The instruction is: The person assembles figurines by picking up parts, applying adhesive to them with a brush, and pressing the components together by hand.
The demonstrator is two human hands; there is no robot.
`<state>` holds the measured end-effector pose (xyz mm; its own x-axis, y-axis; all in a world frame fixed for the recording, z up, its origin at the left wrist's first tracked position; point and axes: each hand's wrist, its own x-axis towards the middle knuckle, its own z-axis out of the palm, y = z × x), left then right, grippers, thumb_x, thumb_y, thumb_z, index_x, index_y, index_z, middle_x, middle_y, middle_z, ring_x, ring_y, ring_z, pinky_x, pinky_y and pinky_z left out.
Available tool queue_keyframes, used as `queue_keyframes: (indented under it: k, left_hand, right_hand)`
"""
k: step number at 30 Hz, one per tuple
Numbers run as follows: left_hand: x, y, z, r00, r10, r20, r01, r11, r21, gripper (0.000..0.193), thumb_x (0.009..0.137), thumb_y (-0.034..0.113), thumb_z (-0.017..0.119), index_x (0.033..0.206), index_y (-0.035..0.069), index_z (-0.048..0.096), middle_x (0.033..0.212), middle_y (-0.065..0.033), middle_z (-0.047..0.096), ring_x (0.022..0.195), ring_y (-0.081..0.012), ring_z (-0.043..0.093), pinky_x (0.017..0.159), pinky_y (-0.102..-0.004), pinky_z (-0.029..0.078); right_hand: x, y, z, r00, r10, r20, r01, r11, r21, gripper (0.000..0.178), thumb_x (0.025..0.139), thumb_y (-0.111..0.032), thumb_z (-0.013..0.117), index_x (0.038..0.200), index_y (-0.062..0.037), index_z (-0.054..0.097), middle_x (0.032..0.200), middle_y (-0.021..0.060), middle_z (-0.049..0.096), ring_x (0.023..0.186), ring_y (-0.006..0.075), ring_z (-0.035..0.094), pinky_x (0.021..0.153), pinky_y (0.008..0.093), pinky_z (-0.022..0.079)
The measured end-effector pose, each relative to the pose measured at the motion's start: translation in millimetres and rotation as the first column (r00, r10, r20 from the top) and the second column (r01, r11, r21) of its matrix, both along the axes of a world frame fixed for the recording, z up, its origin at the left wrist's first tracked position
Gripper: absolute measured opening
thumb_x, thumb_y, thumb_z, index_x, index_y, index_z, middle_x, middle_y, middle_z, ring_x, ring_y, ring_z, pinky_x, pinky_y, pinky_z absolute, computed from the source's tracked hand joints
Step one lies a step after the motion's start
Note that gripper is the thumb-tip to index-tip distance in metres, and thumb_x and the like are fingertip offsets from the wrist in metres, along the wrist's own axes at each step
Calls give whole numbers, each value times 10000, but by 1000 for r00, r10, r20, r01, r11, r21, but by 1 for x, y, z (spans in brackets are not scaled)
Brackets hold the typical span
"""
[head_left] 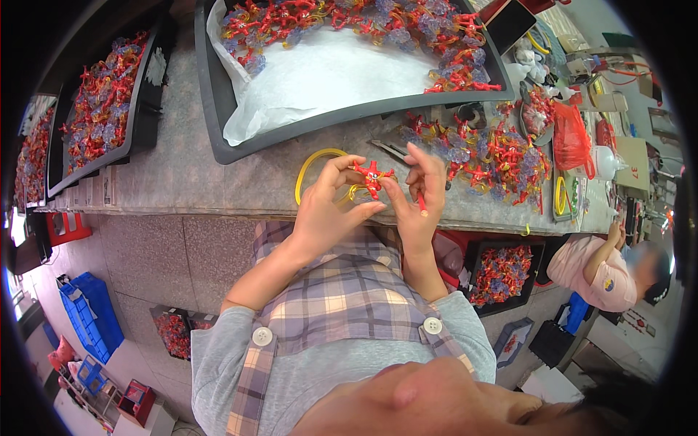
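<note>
**Both hands met at one small red figure (373,179)**

The left hand (320,207) held the figure's left side at its fingertips, its thumb reaching just beneath; the right hand (410,214) set its thumb against the other side, index finger lifted away, while its curled fingers gripped a slim red rod (422,204). The figure was above the table (174,174), on the near side of the large black tray (213,94). A yellow loop (300,178) lay nearer than that tray, beside the left hand; whether it joined the figure could not be told.

The step looked like close handwork on this single piece. The next move seemed to call for a steady left hold and a precise right thumb and finger.

Beyond the hands, a metal hand tool (390,150) and a pile of red, yellow and violet pieces (502,163) lay near the tray's right end.
</note>
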<state>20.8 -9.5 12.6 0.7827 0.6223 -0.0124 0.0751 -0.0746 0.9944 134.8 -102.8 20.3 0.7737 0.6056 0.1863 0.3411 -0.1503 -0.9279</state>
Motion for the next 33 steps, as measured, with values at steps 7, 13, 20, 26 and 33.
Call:
queue_keyframes:
  k: [7,13,20,26,33]
  left_hand:
    - [1,0,4,999,-31,-27,32,999,12,620,678,142,775,1181,40,427,971,-111,639,947,-185,609,832,-311,457]
    - [1,1,2,999,-6,-52,14,988,152,620,650,140,783,1169,39,460,968,-101,638,934,-209,609,817,-313,460]
    - [-3,10,-6,992,-91,-83,109,962,251,643,646,137,779,1203,35,474,1046,-106,600,983,-208,591,841,-311,454]
    - [3,13,7,992,-100,-83,110,986,124,597,716,121,724,1239,32,450,1116,-112,581,1062,-200,548,926,-331,400]
    - [-12,38,7,987,-61,146,55,997,48,380,766,74,636,1132,28,545,984,-80,637,935,-161,596,849,-291,435]
  right_hand:
    - [7,-4,-17,859,31,512,-65,997,48,265,612,-30,748,848,-139,696,910,36,542,624,127,439,517,245,367]
    - [20,-4,-2,791,199,578,-161,980,-117,223,644,-68,722,856,-125,685,809,17,589,653,173,507,541,281,417]
    - [28,-7,-1,789,323,523,-248,946,-209,181,662,-67,704,837,-91,669,788,32,624,694,197,564,587,303,457]
    - [58,-17,7,848,194,493,-108,974,-198,152,700,-45,685,847,-82,673,786,49,644,724,202,586,628,313,463]
    - [114,-23,28,606,-165,778,372,923,-94,142,736,-72,678,876,-93,673,828,62,635,729,228,587,637,321,463]
